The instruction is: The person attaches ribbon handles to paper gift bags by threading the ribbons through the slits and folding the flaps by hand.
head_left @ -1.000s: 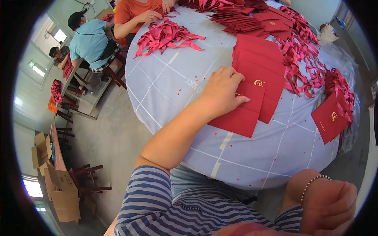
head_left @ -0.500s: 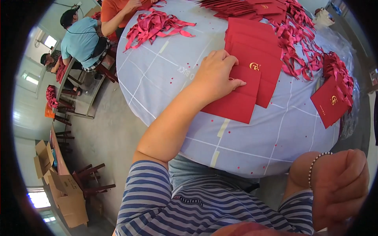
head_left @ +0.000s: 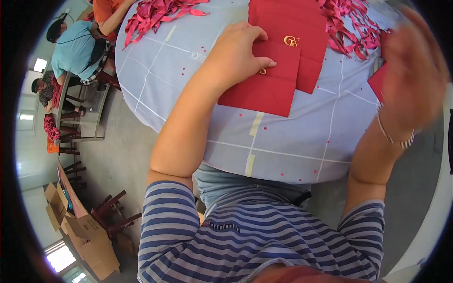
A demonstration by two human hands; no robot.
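Fingers of left hand [head_left: 238, 59]: curved, with thumb spread from forefinger. Rest on a flat, rectangular red paper card [head_left: 264, 99], nearest of overlapping gold-marked red cards [head_left: 310, 70] on a round table with pale grey-blue, white-lined cloth [head_left: 292, 158]. Right hand [head_left: 415, 80]: hangs blurred before another red card [head_left: 376, 84] at right; cannot tell if spread or pressed together. Far left: tangled pink ribbons [head_left: 163, 12].
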